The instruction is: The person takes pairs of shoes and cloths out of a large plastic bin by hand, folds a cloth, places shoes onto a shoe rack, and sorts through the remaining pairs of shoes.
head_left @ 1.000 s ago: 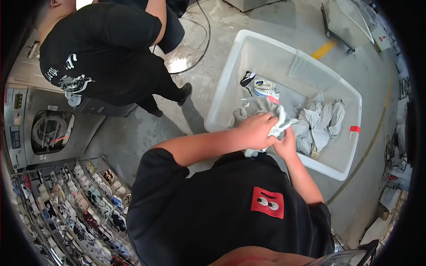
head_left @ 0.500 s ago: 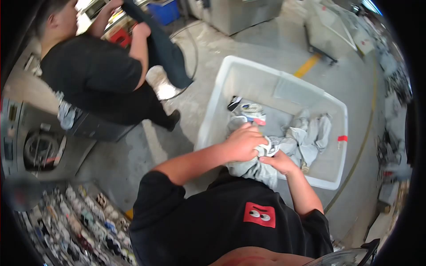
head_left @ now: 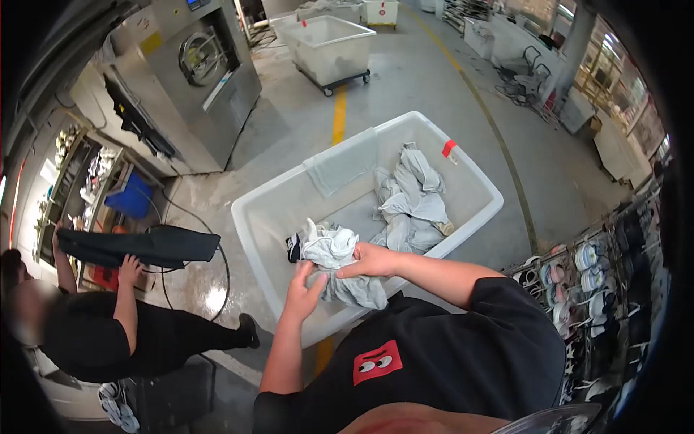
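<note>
Left hand [head_left: 299, 295] unclenched — now spread against pale cloth [head_left: 331, 248]; view swung — wheeled bin [head_left: 340, 61] wholly in sight.

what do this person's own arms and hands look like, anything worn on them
The left hand and right hand are bare: no gloves, rings, watch or bracelet can be made out. The arms come out of the loose short sleeves of a black t-shirt, whose chest has a red patch with two cartoon eyes.
</note>
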The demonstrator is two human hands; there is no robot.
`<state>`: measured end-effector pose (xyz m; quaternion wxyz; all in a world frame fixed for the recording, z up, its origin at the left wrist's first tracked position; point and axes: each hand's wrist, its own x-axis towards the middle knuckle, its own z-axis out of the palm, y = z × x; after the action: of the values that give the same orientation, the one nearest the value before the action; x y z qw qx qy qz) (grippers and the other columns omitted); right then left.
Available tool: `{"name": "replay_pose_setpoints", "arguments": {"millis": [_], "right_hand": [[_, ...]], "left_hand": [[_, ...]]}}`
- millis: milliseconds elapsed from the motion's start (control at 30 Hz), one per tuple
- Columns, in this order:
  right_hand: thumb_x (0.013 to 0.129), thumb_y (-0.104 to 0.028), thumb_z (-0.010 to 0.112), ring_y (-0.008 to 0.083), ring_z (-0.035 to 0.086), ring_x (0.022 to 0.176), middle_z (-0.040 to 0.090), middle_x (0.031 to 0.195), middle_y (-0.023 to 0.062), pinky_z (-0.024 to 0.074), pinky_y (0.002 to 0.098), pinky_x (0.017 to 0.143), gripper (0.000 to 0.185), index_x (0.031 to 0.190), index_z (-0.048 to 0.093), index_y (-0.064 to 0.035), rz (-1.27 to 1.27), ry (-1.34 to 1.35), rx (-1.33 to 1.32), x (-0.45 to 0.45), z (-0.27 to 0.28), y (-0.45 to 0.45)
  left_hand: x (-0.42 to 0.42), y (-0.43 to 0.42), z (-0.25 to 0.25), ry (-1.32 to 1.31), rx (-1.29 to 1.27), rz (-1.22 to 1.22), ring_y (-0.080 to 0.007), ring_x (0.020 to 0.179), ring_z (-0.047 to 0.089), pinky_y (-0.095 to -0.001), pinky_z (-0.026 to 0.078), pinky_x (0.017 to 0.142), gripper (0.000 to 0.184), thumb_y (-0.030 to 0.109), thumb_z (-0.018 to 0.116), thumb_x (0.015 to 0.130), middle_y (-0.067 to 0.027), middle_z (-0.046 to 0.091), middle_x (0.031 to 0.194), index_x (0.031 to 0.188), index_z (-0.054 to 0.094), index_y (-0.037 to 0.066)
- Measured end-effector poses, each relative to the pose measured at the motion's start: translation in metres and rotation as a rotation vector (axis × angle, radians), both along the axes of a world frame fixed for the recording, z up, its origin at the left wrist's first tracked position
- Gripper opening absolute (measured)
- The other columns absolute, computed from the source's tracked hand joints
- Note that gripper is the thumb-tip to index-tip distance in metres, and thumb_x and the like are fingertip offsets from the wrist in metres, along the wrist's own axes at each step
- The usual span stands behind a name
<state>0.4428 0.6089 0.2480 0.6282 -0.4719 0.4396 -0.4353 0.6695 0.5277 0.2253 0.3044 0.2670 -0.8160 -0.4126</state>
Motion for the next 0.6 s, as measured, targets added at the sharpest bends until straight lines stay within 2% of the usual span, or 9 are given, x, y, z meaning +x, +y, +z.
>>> {"name": "replay_pose_setpoints", "arguments": {"millis": [67,167,200,300,333,433,467,567,600], "right_hand": [[0.091,-0.017,0.076,0.0094,0.061,0.102,0.070,0.117,0.0034,0.0484,0.0289,0.092,0.041,0.127,0.065,-0.0007,0.099,0.119,0.101,-0.018,-0.003,-0.004],[0.089,-0.018,0.077,0.0114,0.061,0.106,0.070,0.118,0.0050,0.0479,0.0301,0.096,0.044,0.128,0.064,-0.0009,0.265,0.175,-0.033,-0.008,0.010,0.005],[0.089,-0.018,0.077,0.0147,0.059,0.114,0.066,0.127,0.0074,0.0455,0.0323,0.103,0.051,0.135,0.059,-0.0014,0.196,0.272,-0.247,-0.005,0.021,0.009],[0.090,-0.018,0.075,0.0175,0.055,0.123,0.061,0.136,0.0089,0.0418,0.0341,0.109,0.059,0.142,0.052,-0.0023,0.107,0.124,-0.117,-0.001,0.026,0.020],[0.091,-0.020,0.073,0.0183,0.053,0.127,0.058,0.141,0.0090,0.0401,0.0344,0.110,0.062,0.146,0.049,-0.0029,0.071,0.154,-0.015,-0.001,0.027,0.024],[0.092,-0.022,0.073,0.0189,0.053,0.127,0.058,0.141,0.0096,0.0401,0.0343,0.110,0.061,0.145,0.050,-0.0032,0.214,0.306,0.026,-0.004,0.044,0.043],[0.093,-0.023,0.071,0.0204,0.055,0.124,0.060,0.138,0.0103,0.0415,0.0347,0.109,0.056,0.142,0.052,-0.0042,0.296,0.275,-0.063,-0.005,0.057,0.048],[0.093,-0.023,0.072,0.0209,0.058,0.119,0.064,0.130,0.0098,0.0435,0.0353,0.106,0.049,0.137,0.057,-0.0050,0.516,0.412,-0.338,-0.007,0.085,0.056],[0.095,-0.030,0.071,0.0255,0.062,0.110,0.068,0.121,0.0125,0.0465,0.0364,0.100,0.043,0.130,0.062,-0.0077,0.543,0.439,-0.332,-0.006,0.097,0.061]], "left_hand": [[0.006,-0.010,0.009,-0.090,0.032,-0.265,-0.0318,0.123,0.056,-0.0391,0.039,0.111,0.037,0.016,0.070,0.092,-0.0168,0.062,0.129,0.126,0.062,0.002],[-0.012,0.011,0.007,0.134,0.421,-0.278,-0.0247,0.126,0.055,-0.0372,0.040,0.110,0.044,0.015,0.070,0.093,-0.0135,0.060,0.134,0.132,0.057,-0.001],[-0.018,0.016,0.013,0.266,0.493,-0.305,-0.0229,0.125,0.056,-0.0370,0.041,0.109,0.048,0.015,0.071,0.092,-0.0119,0.060,0.135,0.134,0.056,-0.003],[-0.029,0.026,0.027,0.160,0.295,-0.232,-0.0228,0.122,0.057,-0.0365,0.043,0.107,0.045,0.015,0.070,0.093,-0.0119,0.061,0.133,0.133,0.057,-0.003],[-0.031,0.026,0.028,0.137,0.293,-0.227,-0.0288,0.118,0.062,-0.0388,0.046,0.102,0.041,0.020,0.073,0.090,-0.0147,0.066,0.126,0.126,0.064,0.002],[-0.023,0.033,0.042,-0.020,0.003,-0.271,-0.0357,0.114,0.064,-0.0411,0.050,0.097,0.041,0.027,0.074,0.088,-0.0168,0.069,0.120,0.122,0.067,0.005],[-0.020,0.040,0.048,-0.005,-0.046,-0.288,-0.0364,0.109,0.067,-0.0420,0.054,0.092,0.041,0.033,0.077,0.085,-0.0157,0.071,0.116,0.118,0.070,0.010],[-0.005,0.059,0.083,-0.104,-0.300,-0.371,-0.0294,0.107,0.070,-0.0414,0.053,0.092,0.039,0.032,0.077,0.084,-0.0132,0.073,0.111,0.114,0.071,0.008],[-0.001,0.060,0.098,-0.105,-0.378,-0.395,-0.0273,0.102,0.073,-0.0393,0.056,0.089,0.043,0.035,0.081,0.081,-0.0102,0.074,0.110,0.115,0.072,0.009]]}}
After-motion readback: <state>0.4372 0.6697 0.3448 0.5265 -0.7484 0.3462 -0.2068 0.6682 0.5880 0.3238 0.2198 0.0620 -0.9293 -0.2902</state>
